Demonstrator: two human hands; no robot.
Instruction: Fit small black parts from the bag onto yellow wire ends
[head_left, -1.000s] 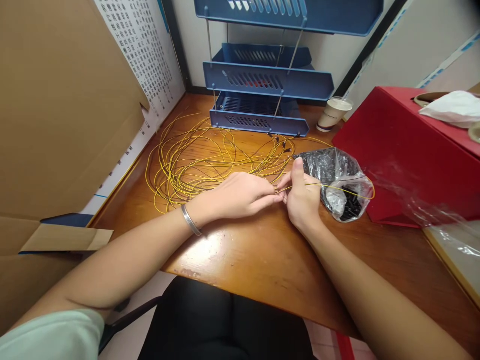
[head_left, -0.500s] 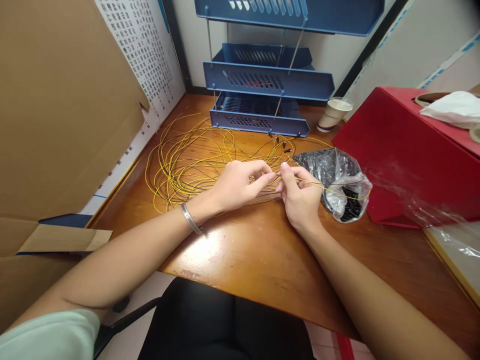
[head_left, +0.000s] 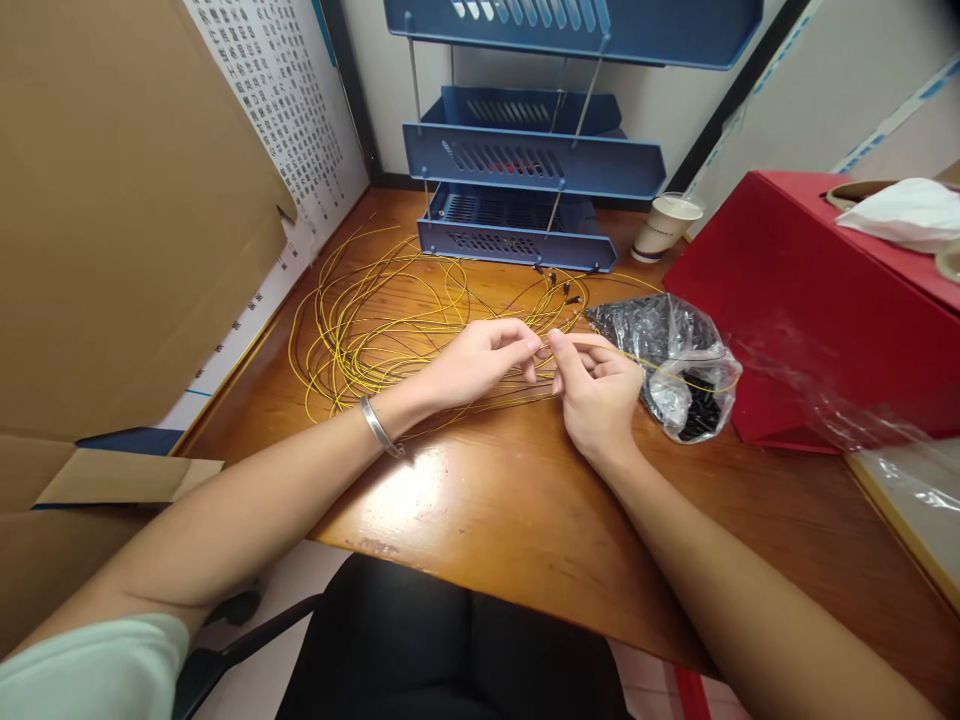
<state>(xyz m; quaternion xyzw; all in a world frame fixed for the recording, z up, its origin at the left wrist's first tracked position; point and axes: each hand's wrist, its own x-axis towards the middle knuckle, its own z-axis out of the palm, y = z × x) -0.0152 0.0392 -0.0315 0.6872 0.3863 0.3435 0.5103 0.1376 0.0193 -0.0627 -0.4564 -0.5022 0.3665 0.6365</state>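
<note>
Two bare hands meet over the middle of the wooden desk (head_left: 480, 500), fingertips almost touching. Left hand (head_left: 480, 362) has thumb and forefinger pinched narrow on a thin yellow wire (head_left: 660, 368); metal bracelet (head_left: 377, 427) on that wrist. Right hand (head_left: 596, 390) is curled, thumb and index closed on the same wire just right of the left fingertips. From the pinch the wire runs right, across the top of a clear plastic bag (head_left: 671, 365), and loops back near the bag's right edge. What sits exactly between the fingertips is too small to tell.

Bag lies just right of the right hand, touching the desk, with small black parts (head_left: 701, 405) piled in its near right corner.

Left and far of the hands: a loose tangle of yellow wires (head_left: 367, 330) spread flat on the desk, several ends with small dark tips (head_left: 559, 285) bunched at the far side, near the base of the blue tray rack (head_left: 517, 160). The rack stands at the far edge of the desk, three tiers showing.

Paper cup (head_left: 664, 226) stands upright right of the rack, far right of the bag. Red box (head_left: 810, 300) fills the right side, just beside the bag, white tissue (head_left: 904, 212) on top. Clear plastic sheet (head_left: 900, 470) at near right. Cardboard panel (head_left: 127, 200) walls the left side, printed white sheet (head_left: 277, 110) behind it. Black chair seat (head_left: 450, 650) at near edge, under the desk.
</note>
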